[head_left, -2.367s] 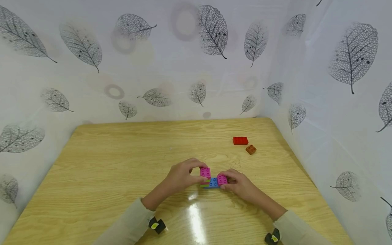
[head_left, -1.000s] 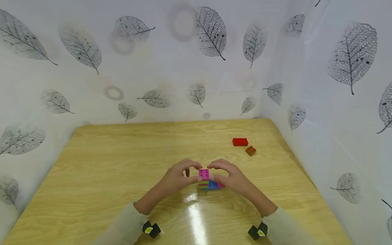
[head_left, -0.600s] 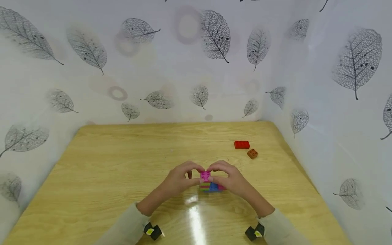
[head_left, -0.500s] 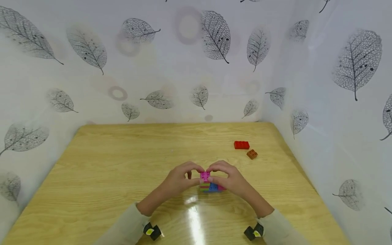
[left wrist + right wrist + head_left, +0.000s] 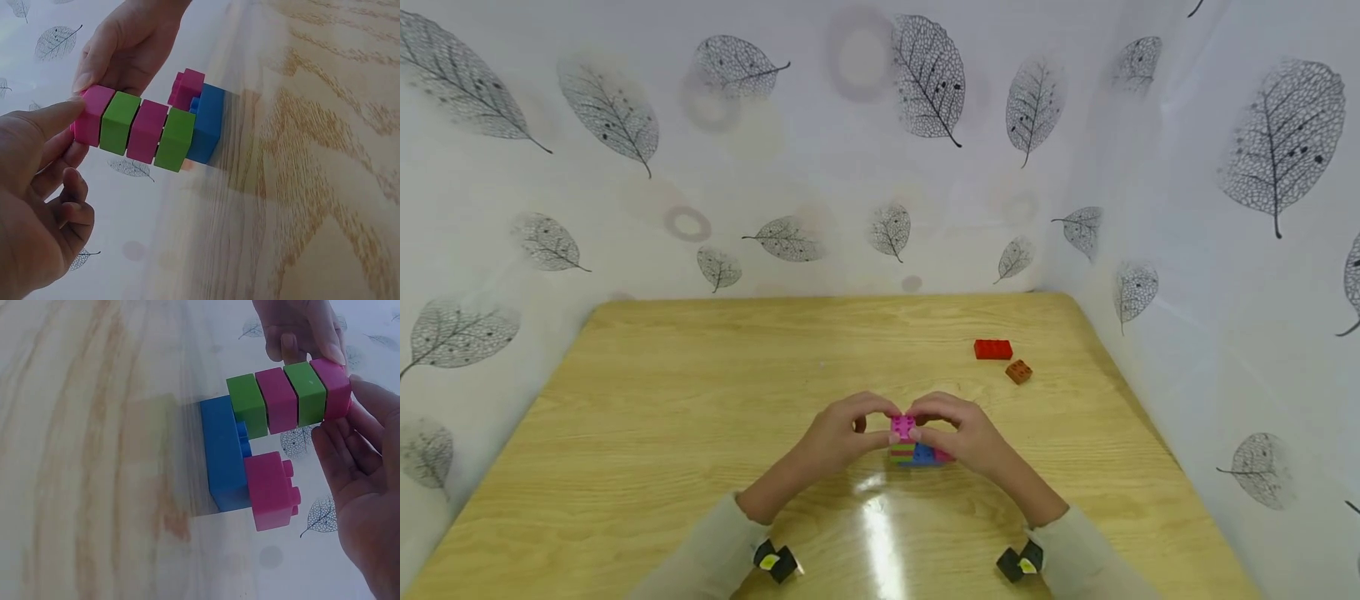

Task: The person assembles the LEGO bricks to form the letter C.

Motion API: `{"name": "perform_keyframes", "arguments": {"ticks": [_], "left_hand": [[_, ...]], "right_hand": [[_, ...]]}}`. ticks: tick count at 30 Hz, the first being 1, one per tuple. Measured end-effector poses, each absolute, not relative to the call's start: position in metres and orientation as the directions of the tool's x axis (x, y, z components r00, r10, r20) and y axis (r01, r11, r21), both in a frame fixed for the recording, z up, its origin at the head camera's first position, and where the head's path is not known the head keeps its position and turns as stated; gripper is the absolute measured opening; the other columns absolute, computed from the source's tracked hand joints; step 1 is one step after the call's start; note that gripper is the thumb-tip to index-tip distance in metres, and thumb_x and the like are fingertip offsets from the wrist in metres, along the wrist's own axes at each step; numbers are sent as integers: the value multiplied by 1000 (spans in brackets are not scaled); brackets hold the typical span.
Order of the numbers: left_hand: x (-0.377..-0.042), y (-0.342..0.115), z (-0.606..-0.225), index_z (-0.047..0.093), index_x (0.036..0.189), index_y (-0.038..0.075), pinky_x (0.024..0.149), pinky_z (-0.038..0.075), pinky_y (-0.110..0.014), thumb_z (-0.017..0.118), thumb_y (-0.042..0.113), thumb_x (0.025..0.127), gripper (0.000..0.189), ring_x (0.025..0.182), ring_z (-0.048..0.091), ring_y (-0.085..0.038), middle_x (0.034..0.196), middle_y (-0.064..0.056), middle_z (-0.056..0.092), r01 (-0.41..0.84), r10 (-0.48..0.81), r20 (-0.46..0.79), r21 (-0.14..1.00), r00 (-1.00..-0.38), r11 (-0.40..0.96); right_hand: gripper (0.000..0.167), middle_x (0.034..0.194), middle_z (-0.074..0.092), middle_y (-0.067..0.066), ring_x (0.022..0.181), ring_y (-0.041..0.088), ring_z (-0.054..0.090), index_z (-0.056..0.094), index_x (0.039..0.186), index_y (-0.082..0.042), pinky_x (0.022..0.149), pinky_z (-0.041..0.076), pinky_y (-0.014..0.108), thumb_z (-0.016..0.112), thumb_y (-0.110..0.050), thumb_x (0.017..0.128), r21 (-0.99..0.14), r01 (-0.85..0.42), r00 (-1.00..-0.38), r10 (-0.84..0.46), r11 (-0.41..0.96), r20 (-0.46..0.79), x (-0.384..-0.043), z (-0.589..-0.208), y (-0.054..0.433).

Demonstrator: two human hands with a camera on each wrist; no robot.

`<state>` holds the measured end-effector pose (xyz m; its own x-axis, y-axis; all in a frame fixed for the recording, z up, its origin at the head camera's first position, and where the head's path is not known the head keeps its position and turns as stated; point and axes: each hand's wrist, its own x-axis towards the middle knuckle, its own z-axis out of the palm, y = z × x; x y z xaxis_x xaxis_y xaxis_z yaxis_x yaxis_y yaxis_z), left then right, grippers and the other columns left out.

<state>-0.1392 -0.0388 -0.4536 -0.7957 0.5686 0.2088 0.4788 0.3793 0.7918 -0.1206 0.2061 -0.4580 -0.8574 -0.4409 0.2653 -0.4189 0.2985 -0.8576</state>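
Note:
A blue brick [image 5: 225,453] lies on the table. On its left end rises a column: a lower green brick [image 5: 175,140], a pink brick [image 5: 147,130], another green brick [image 5: 120,122] and a pink brick [image 5: 902,427] at the top. Thin dark seams show between the stacked bricks. A single pink brick [image 5: 270,490] sits on the blue brick's right end. My left hand [image 5: 842,432] pinches the top pink brick from the left, thumb on the near side. From the right, my right hand [image 5: 966,432] pinches the same brick, fingertips close to the left hand's.
A red brick [image 5: 993,349] and a small orange-brown brick [image 5: 1018,372] lie at the back right of the wooden table [image 5: 700,375]. A white leaf-patterned sheet [image 5: 820,167] stands behind the table and along its sides.
My right hand has left the pink brick on the right end and moved left to the column's top pink brick. My left hand stays there. Over the last half second the hands barely move.

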Motion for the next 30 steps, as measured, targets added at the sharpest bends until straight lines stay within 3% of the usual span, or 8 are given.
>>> {"name": "perform_keyframes", "arguments": {"ticks": [6,12,17,25,30], "left_hand": [[-140,-37,-456,71,114,34,60,42,-23,71,43,92,23,69,46,-8,115,19,66,487,569,205,775,-796,402],[-140,-37,-456,71,117,35,55,39,-22,71,45,92,26,63,42,-6,119,18,65,473,569,181,773,-802,422],[-138,-38,-456,70,117,36,54,40,-23,70,46,92,27,62,42,-6,119,18,66,472,567,179,773,-804,424],[-135,-40,-455,70,118,34,54,41,-23,70,46,92,29,62,45,-5,116,16,68,488,549,189,734,-815,472],[-136,-38,-456,70,121,32,52,42,-24,72,46,91,34,65,49,-7,117,15,67,432,536,149,780,-831,452]], "right_hand": [[22,114,70,1,103,13,67,73,115,-17,94,55,41,71,-9,94,-832,-471,-834,-456,293,311,-121,-461,209],[26,111,71,10,100,18,68,73,113,-7,85,57,49,71,4,90,-802,-528,-804,-470,281,364,-121,-461,208],[28,112,71,7,101,17,68,73,115,-12,85,58,43,72,1,90,-790,-558,-781,-481,254,398,-123,-468,210],[22,114,70,0,103,13,67,74,116,-17,86,57,35,72,-12,94,-827,-483,-828,-459,287,324,-122,-470,209],[20,113,70,-2,103,12,67,75,115,-20,87,57,34,72,-17,94,-861,-408,-867,-424,306,260,-121,-468,210]]}}
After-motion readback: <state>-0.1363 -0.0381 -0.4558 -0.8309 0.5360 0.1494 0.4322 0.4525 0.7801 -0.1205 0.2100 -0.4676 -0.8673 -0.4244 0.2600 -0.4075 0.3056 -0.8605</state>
